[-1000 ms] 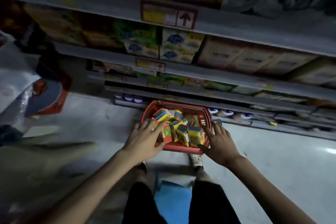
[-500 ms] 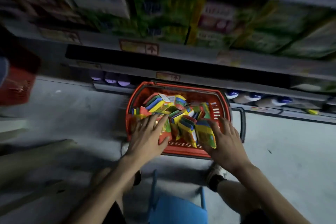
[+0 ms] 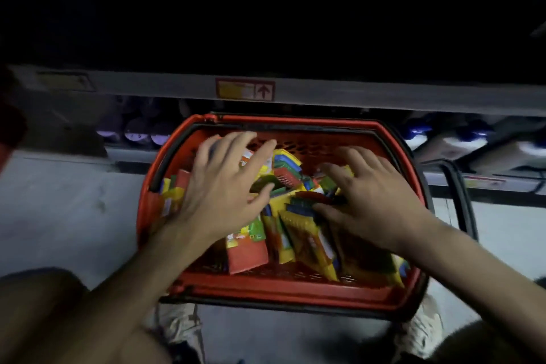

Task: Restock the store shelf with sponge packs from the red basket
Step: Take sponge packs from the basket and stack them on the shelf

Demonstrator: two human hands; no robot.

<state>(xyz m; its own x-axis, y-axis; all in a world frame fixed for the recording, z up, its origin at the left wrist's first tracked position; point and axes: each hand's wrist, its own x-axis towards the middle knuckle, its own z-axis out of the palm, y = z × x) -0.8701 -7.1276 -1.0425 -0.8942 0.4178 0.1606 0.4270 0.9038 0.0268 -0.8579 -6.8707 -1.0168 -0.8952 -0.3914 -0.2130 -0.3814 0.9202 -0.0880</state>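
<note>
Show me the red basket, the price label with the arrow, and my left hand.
red basket (image 3: 280, 289): head view, on its near rim.
price label (image 3: 245, 89): head view, on the middle of the tag.
left hand (image 3: 221, 186): head view, on the back of the hand.

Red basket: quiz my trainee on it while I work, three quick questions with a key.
1. True or false: the left hand and right hand are both spread over the sponge packs inside the red basket.
2. The basket stands: A on a shelf; B on the floor; C on a stool.
3. Fill in: the arrow on the shelf label points ___.
Key: 1 true; 2 B; 3 up.
</note>
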